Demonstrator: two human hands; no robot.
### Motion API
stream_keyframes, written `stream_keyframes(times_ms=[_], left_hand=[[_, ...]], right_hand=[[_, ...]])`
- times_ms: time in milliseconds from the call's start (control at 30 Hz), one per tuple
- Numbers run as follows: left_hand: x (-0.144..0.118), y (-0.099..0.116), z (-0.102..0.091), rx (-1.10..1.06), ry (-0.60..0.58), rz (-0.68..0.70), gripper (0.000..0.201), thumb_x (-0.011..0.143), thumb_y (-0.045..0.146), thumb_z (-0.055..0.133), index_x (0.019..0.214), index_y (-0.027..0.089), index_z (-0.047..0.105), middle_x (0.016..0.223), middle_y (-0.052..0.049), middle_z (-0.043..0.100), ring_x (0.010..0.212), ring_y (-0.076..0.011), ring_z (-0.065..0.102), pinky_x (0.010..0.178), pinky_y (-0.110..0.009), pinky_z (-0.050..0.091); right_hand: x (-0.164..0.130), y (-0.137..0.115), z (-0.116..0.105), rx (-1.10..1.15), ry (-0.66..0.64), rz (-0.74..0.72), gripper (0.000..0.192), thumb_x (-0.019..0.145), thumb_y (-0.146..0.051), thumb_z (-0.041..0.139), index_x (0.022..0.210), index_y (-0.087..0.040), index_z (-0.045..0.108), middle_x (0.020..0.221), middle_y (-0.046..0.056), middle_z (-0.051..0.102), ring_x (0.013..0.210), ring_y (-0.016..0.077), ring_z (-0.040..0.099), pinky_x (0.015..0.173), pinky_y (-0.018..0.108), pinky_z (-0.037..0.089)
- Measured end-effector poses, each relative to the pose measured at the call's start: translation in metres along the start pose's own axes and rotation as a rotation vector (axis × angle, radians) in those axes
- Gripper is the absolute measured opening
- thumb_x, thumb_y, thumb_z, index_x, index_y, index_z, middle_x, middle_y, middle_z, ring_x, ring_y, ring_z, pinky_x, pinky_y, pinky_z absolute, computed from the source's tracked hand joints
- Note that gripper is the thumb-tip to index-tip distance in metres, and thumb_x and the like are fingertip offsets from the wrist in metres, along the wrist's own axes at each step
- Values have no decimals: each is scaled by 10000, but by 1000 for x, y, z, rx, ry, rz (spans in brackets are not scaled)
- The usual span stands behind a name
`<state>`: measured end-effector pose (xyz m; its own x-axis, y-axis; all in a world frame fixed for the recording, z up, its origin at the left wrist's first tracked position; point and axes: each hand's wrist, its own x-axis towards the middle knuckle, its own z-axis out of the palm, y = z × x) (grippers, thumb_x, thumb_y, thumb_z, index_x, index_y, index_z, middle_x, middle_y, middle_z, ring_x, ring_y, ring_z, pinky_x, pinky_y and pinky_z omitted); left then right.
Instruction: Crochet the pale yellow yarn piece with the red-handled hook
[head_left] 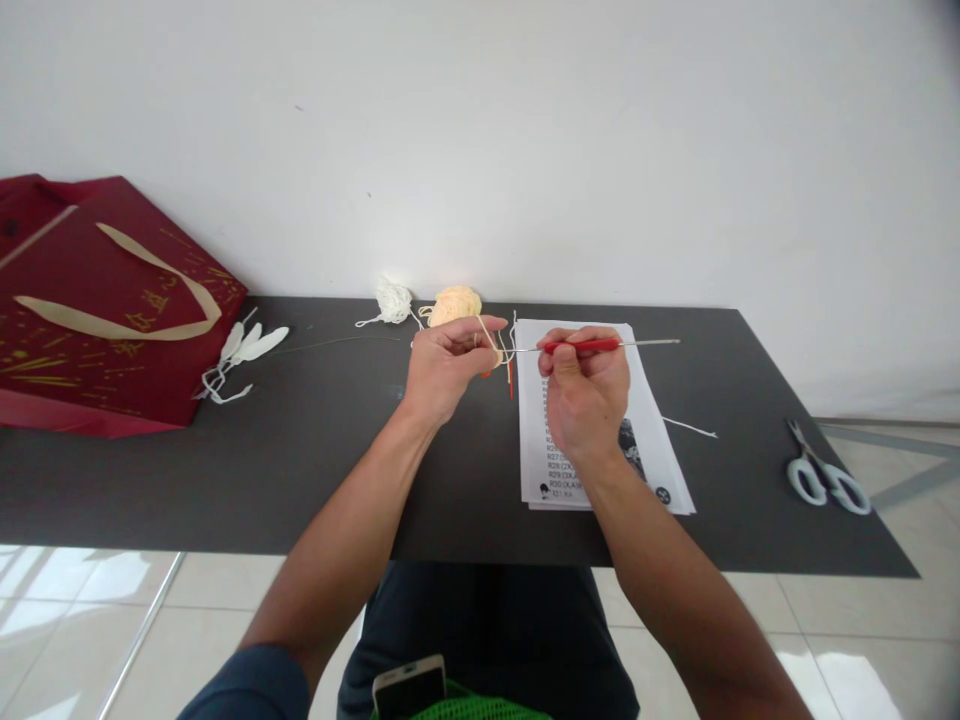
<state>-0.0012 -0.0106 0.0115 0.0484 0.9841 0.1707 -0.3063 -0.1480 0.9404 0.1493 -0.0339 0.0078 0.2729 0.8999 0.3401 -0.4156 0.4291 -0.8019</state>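
My right hand (589, 395) is closed on the red grip of a crochet hook (600, 345), held level above the printed sheets. The hook's left shaft reaches a small piece of pale yellow crochet work (497, 357) at the fingertips of my left hand (448, 365). My left thumb and fingers pinch that piece, with a strand of yarn running over the raised forefinger. Behind the left hand lies a pale yellow yarn ball (455, 304), partly hidden by it. Small orange-red bits show below the fingertips; their kind is unclear.
Printed sheets (544, 480) lie under my right hand. Scissors (825, 475) rest near the table's right end. A white yarn ball (393, 299) sits by the wall. To the left are white crocheted pieces (251, 343) and a red gift bag (97, 350). A phone (409, 688) is at my lap.
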Motion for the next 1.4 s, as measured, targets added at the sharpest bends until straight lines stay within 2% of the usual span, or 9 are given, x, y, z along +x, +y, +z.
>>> stream_keyframes(times_ms=[200, 500, 700, 800, 967, 1067, 1400], left_hand=[[0, 4, 0, -85, -16, -61, 242, 646, 74, 772, 846, 201, 824, 656, 13, 680, 588, -80, 572, 604, -227, 451], [-2, -3, 2, -38, 44, 35, 129, 703, 146, 826, 813, 205, 794, 694, 17, 707, 627, -85, 618, 641, -227, 493], [-2, -4, 2, -15, 96, 123, 107, 719, 141, 812, 789, 201, 756, 723, 20, 692, 637, -77, 597, 648, -222, 490], [-2, -4, 4, 4, 119, 112, 118, 709, 156, 810, 807, 197, 757, 715, 22, 673, 633, -80, 582, 651, -229, 489], [-2, -3, 5, 64, 128, 112, 345, 698, 157, 803, 1034, 235, 792, 758, 31, 671, 665, -78, 570, 670, -228, 487], [-2, -2, 5, 70, 108, 125, 418, 698, 156, 804, 1107, 240, 786, 801, 21, 682, 704, -80, 581, 686, -225, 491], [-1, -1, 3, 67, 111, 155, 397, 718, 184, 825, 1108, 256, 799, 807, 13, 705, 697, -89, 585, 658, -240, 491]], right_hand=[[2, -5, 1, 82, -8, 125, 267, 803, -329, 841, 881, -272, 593, 838, -40, 725, 622, 82, 563, 639, 250, 507], [-1, 1, 4, 202, 47, 325, 163, 834, -293, 816, 867, -245, 663, 898, -36, 745, 746, 71, 673, 698, 198, 597], [-3, 5, 8, 190, 56, 349, 143, 876, -315, 777, 883, -232, 661, 929, -32, 758, 776, 57, 701, 744, 173, 618], [-4, 7, 9, 199, 64, 346, 151, 869, -311, 786, 882, -228, 661, 922, -31, 767, 778, 54, 712, 741, 161, 623], [-5, 6, 12, 148, 88, 341, 195, 848, -330, 802, 900, -231, 642, 936, -18, 776, 775, 82, 726, 748, 215, 652], [-6, 6, 12, 145, 77, 336, 201, 858, -342, 792, 918, -238, 631, 940, -23, 779, 784, 78, 730, 765, 213, 648], [-6, 4, 13, 120, 64, 299, 172, 884, -357, 759, 945, -242, 646, 943, -19, 781, 745, 83, 706, 694, 224, 606]])
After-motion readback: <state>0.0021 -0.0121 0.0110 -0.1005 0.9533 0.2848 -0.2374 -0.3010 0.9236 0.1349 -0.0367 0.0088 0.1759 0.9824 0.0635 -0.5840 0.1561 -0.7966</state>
